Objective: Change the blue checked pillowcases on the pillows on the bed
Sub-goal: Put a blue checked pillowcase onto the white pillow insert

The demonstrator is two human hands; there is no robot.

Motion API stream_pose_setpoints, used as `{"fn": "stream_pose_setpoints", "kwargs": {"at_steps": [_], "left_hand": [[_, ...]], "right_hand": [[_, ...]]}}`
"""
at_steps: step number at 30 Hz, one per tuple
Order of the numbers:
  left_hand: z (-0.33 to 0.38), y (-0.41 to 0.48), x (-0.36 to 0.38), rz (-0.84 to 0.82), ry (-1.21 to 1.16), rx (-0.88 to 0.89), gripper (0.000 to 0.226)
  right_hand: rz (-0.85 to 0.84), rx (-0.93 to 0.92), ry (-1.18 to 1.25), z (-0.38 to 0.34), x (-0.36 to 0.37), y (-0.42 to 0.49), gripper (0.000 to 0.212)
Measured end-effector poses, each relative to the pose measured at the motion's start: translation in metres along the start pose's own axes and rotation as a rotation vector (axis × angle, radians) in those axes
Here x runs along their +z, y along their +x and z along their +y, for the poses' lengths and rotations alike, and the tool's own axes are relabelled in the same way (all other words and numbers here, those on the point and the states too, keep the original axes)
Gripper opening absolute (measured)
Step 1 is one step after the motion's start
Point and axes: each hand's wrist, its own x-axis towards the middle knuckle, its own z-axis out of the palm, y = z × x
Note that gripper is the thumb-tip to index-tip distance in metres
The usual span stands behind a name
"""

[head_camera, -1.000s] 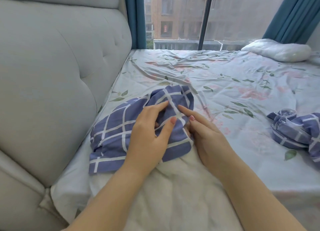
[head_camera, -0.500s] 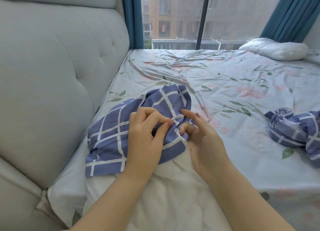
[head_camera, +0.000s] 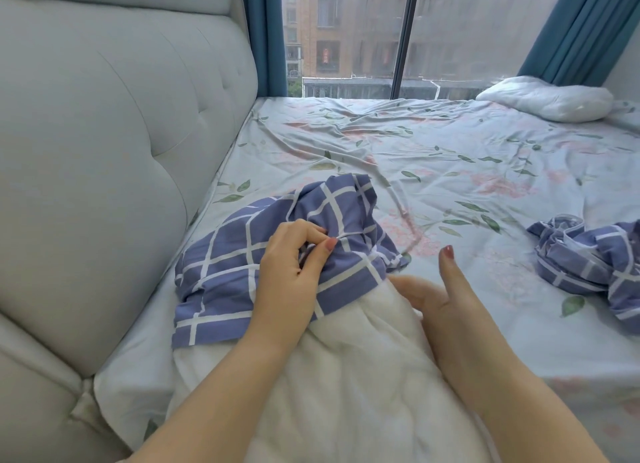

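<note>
A blue checked pillowcase (head_camera: 242,261) lies bunched over the far end of a bare white pillow (head_camera: 346,376) in front of me, next to the headboard. My left hand (head_camera: 291,272) grips a fold of this pillowcase near its open edge, fingers curled into the cloth. My right hand (head_camera: 436,289) rests on the white pillow at the pillowcase's edge, thumb raised; its fingertips reach under the blue cloth and are hidden. A second blue checked pillowcase (head_camera: 588,258) lies crumpled on the bed at the right. A second bare white pillow (head_camera: 547,97) lies at the far right by the window.
The floral bedsheet (head_camera: 433,157) covers the mattress, wrinkled in the middle. A grey padded headboard (head_camera: 104,150) rises along the left. A large window (head_camera: 381,32) with blue curtains (head_camera: 571,26) stands beyond the bed.
My left hand has closed on the pillowcase fold and bunched it. My right hand has let go of the blue cloth and dropped onto the white pillow, fingers slipping under the edge.
</note>
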Motion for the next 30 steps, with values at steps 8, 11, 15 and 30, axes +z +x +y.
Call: {"fn": "stream_pose_setpoints", "kwargs": {"at_steps": [8,11,15,30], "left_hand": [[0.025,-0.006,-0.005,0.059,-0.064,0.047,0.013],[0.034,-0.013,-0.001,0.030,-0.061,0.064,0.013],[0.039,-0.021,0.005,-0.034,0.000,0.093,0.015],[0.032,-0.020,0.006,0.123,0.258,0.263,0.014]], "right_hand": [[-0.302,0.037,0.221,0.005,0.018,-0.006,0.089],[-0.324,0.005,0.229,0.013,0.022,-0.003,0.087],[-0.289,0.033,0.217,0.017,0.027,-0.002,0.085],[-0.297,-0.051,0.419,0.013,0.027,0.010,0.094]]}}
